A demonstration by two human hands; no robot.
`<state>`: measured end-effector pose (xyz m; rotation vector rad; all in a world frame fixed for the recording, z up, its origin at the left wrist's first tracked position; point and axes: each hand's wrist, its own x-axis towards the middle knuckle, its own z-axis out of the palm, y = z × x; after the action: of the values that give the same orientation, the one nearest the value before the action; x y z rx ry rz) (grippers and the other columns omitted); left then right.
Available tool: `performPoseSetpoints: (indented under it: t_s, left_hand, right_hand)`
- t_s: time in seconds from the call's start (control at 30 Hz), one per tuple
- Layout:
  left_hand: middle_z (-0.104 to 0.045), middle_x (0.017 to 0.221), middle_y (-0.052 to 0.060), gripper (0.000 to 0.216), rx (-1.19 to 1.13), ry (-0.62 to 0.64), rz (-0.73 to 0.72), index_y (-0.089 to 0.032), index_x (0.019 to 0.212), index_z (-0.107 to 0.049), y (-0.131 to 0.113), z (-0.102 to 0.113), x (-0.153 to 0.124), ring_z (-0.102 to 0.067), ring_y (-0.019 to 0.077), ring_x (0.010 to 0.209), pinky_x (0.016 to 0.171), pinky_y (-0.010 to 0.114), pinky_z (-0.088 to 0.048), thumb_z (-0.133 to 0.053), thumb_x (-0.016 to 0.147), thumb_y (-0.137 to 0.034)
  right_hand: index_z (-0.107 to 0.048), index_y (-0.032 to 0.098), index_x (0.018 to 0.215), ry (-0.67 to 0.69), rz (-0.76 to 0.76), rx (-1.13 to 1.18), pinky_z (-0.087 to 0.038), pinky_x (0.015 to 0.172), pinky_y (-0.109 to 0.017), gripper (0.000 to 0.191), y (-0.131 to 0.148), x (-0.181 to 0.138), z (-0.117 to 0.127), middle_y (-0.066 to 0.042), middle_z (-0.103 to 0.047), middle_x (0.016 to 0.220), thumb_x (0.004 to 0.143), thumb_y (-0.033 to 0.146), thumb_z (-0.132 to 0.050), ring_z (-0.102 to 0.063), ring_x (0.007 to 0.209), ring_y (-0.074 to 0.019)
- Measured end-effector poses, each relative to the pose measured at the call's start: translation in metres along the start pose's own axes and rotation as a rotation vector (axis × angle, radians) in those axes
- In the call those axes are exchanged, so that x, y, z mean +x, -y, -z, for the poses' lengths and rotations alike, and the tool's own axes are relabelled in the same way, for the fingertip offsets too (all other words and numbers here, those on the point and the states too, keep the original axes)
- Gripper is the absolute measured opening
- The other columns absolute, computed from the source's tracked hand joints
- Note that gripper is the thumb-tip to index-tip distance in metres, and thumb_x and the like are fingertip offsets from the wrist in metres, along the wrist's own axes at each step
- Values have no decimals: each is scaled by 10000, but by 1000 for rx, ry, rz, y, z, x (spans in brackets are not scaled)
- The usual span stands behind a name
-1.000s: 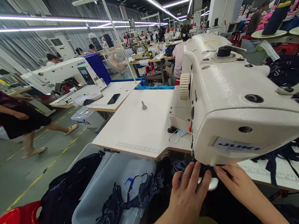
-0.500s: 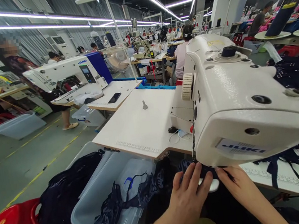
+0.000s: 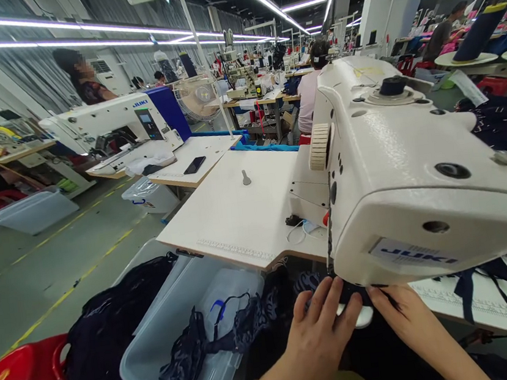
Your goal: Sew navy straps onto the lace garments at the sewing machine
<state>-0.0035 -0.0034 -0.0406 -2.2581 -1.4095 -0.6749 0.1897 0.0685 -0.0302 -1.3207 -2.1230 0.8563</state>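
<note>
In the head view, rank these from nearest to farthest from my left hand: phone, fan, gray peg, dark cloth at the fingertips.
From the left hand:
1. Dark cloth: touching it
2. Gray peg: ahead, left
3. Phone: farther ahead, left
4. Fan: beyond the phone

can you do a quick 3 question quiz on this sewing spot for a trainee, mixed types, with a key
1. True or false: dark fabric shows between the left hand and the right hand.
2. Pick one. The phone lies:
A) in the clear bin
B) on a white tabletop
C) on the floor
3. Fill in: the label on the nearest sewing machine reads ____.

Key: 1. True. 2. B. 3. JUKI.
</note>
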Motion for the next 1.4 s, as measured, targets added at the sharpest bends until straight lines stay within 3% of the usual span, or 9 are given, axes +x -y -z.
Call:
performPoseSetpoints:
  t_s: [0.37, 0.67, 0.97, 1.2, 1.4]
  left_hand:
    - [-527, 1377, 75, 363, -42, 10, -7, -268, 1304, -564, 1, 6, 3, -403, 206, 1319, 1053, 359, -221, -367, 1002, -230]
    - [-557, 1350, 45, 324, 33, -46, 34, -304, 1260, -596, -5, 2, 3, -419, 183, 1306, 1062, 340, -207, -458, 976, -234]
    - [-585, 1324, 45, 311, 26, -56, 38, -294, 1246, -612, -5, 3, 5, -452, 187, 1275, 1036, 337, -233, -453, 983, -246]
    - [-582, 1321, 57, 323, 52, -78, 42, -296, 1245, -616, -7, 2, 4, -452, 198, 1282, 1019, 327, -252, -440, 980, -237]
    - [-592, 1307, 74, 342, 60, -77, 30, -276, 1257, -612, -8, 3, 4, -476, 204, 1255, 999, 334, -260, -406, 988, -231]
  right_hand:
    - [-684, 195, 810, 8, 4, 9, -493, 864, -432, 440, 0, 2, -1, -115, -695, 854, 957, 446, -354, -635, 862, -292]
    - [-676, 184, 866, 38, -22, 71, -457, 958, -449, 462, 3, 3, 1, -133, -689, 941, 958, 488, -341, -623, 947, -305]
    - [-700, 137, 961, 12, 4, 34, -465, 940, -468, 510, 3, 3, -1, -180, -692, 994, 959, 480, -323, -622, 1022, -346]
    - [-722, 156, 978, 20, 30, 29, -482, 946, -435, 491, 1, 3, -1, -146, -720, 974, 967, 437, -320, -653, 974, -309]
    - [-726, 165, 1008, -67, 30, -22, -484, 972, -443, 449, -5, 3, -6, -145, -716, 1017, 948, 437, -374, -638, 1043, -321]
